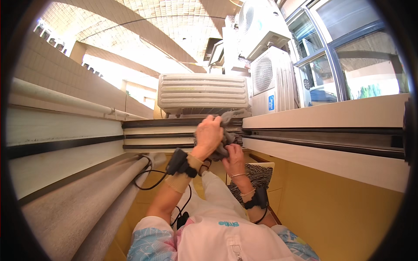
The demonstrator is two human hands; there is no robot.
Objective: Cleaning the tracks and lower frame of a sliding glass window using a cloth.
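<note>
A crumpled grey cloth (223,149) lies bunched over the right end of the window sill's sliding tracks (156,131). My left hand (209,134) grips it from the left, with the fingertips at the outer edge of the sill. Closer to my body, my right hand (234,160) holds the cloth's near end between thumb and fingers. One loose fold of the cloth sticks out past the outer edge and looks blurred. Part of the tracks is hidden under the cloth and my hands.
An air conditioner outdoor unit (203,92) stands just beyond the sill, with a Midea unit (271,81) beside it. Window frame jambs (313,146) flank the opening. A grey curtain (98,208) hangs at left. Below stands a seat with a zebra-striped cover (261,174). Cables (147,188) trail from wrist-worn devices.
</note>
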